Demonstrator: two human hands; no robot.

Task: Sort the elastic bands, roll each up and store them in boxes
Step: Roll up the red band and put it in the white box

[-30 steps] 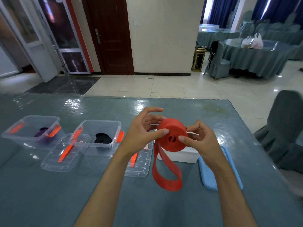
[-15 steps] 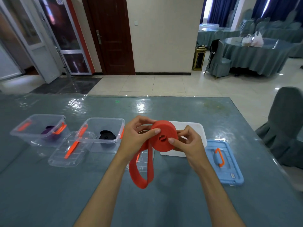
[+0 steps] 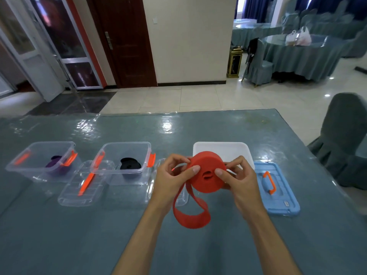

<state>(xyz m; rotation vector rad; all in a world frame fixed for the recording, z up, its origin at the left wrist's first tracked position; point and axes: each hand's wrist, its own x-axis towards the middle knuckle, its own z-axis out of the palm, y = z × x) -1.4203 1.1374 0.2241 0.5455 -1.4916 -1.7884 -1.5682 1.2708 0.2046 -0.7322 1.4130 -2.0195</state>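
Red band almost rolled up, three boxes waiting

The red band (image 3: 206,174) is a fat round roll held up above the surface, with a loose loop hanging down (not rolled yet). A purple band (image 3: 56,164) lies in the left clear box (image 3: 42,161), a black band (image 3: 130,165) in the next clear box (image 3: 123,163). A white box (image 3: 222,148) sits behind the roll.

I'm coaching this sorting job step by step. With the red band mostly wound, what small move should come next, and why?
Probably another turn of the roll to wind in the slack. The left hand and right hand pinch the red band roll, yet a loose loop hangs below it, above the table. The white box behind is open, so storing can follow once the tail is in.
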